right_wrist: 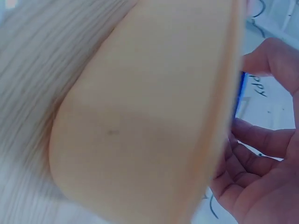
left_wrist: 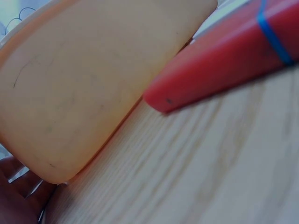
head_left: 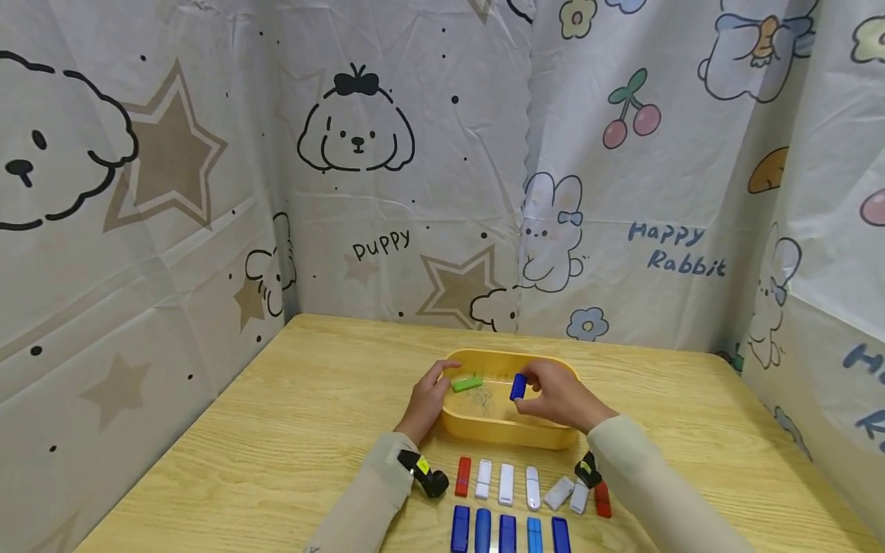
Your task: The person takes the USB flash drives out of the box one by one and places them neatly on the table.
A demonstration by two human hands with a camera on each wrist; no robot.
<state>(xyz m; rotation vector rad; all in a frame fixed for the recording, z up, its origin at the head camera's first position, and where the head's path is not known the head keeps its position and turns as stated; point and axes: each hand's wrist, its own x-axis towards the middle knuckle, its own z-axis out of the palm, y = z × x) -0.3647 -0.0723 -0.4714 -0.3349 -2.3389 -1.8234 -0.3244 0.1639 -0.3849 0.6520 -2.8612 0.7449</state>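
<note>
Left grip (head_left: pixel 427 399) is pinched on a green stick (head_left: pixel 467 382), right grip (head_left: pixel 553 395) on a blue stick (head_left: pixel 518 386), both held over the yellow tray (head_left: pixel 508 438).

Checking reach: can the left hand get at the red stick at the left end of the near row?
Probably yes. The left hand holds the green stick over the yellow tray; the red stick lies uncovered beside its wrist.

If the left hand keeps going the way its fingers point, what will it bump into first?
Probably the green piece: the left hand already pinches it over the yellow tray. Beyond that comes the blue piece in the right hand, though depth is unclear.
</note>
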